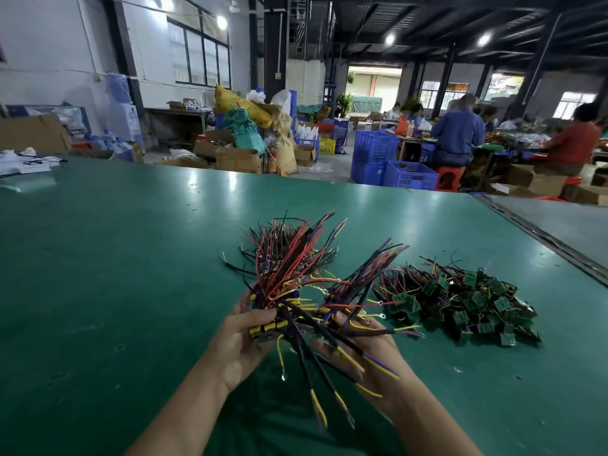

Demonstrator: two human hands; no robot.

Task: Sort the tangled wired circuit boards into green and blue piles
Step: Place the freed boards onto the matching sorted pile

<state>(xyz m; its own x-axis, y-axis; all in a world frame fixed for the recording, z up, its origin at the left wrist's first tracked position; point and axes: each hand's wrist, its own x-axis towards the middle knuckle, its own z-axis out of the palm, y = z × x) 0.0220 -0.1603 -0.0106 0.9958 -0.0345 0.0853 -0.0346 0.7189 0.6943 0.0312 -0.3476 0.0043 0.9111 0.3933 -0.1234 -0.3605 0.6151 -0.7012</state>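
A tangled bundle of blue circuit boards (283,301) with red, black, yellow and purple wires is lifted above the green table (115,258). My left hand (240,343) grips the bundle's left side, fingers curled round the boards. My right hand (368,350) lies palm up under its right side, with wires draped across the fingers. Behind the bundle sits a heap of blue boards with wires (289,245) on the table. A pile of green circuit boards (467,304) with dark wires lies to the right, apart from both hands.
A seam and a grey table section (552,232) run along the right. Papers and white items (23,162) lie at the table's far left corner. Beyond the far edge stand blue crates (388,162), cardboard boxes (237,158) and seated people at other benches.
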